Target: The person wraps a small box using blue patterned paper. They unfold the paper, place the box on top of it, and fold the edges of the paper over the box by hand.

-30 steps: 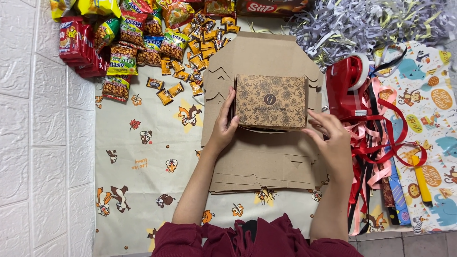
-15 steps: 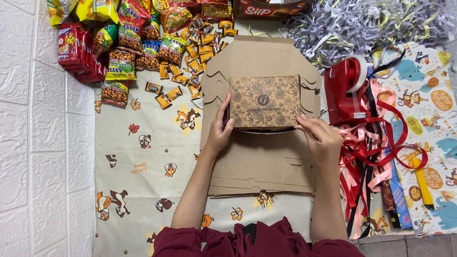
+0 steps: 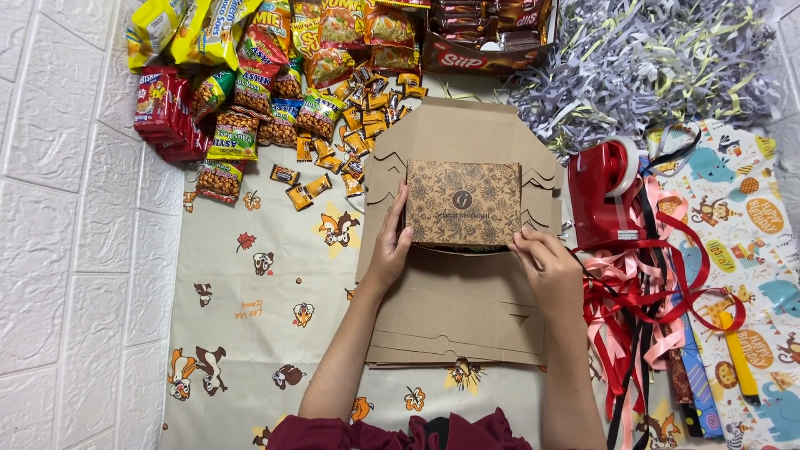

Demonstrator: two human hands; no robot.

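both hands look a touch lower on the box (image 3: 463,202) than a second ago, and the right hand (image 3: 546,268) has slid in from the side toward its near right corner. otherwise not much has shifted.

so the box is a small brown printed one, sitting on top of a stack of flat cardboard blanks (image 3: 454,321) on the cartoon-print cloth (image 3: 258,333). seems like the stack just works as a firm base, and everything else is fanned out around it within reach: snack packs (image 3: 250,100) up top left, shredded paper (image 3: 642,67) top right, a red tape dispenser (image 3: 607,193) and a tangle of ribbons (image 3: 642,308) on the right.

the left hand (image 3: 389,252) is pressed flat against the box's left side, fingers together and pointing up, thumb lying along the near edge. the right hand is loosely curled, fingertips touching the near right corner, not wrapped around anything. neither one is really gripping, more like steadying it from both sides. box looks shut, lid on top.
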